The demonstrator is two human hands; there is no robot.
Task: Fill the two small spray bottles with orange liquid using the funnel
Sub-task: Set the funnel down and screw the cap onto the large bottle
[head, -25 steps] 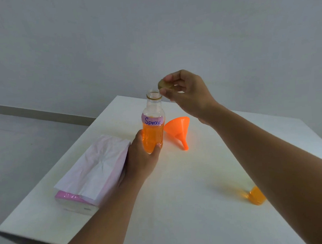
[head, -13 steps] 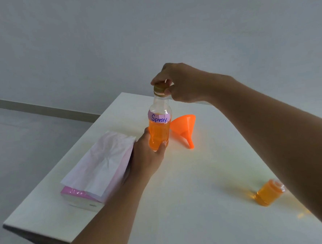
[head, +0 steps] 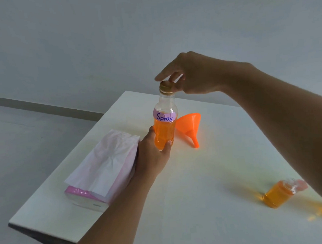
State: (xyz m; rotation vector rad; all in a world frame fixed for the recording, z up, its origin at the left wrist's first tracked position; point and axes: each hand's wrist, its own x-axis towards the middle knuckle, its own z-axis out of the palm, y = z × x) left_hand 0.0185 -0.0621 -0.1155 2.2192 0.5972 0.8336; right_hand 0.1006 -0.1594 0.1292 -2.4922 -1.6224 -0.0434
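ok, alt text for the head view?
Left hand grips an upright bottle labelled "Spray", part full of orange liquid; right hand is at its gold cap. On the white table: orange funnel, tissue pack, small orange-filled bottle.

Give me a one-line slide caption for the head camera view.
Left hand steadies the labelled bottle while right hand touches its cap, funnel beside.
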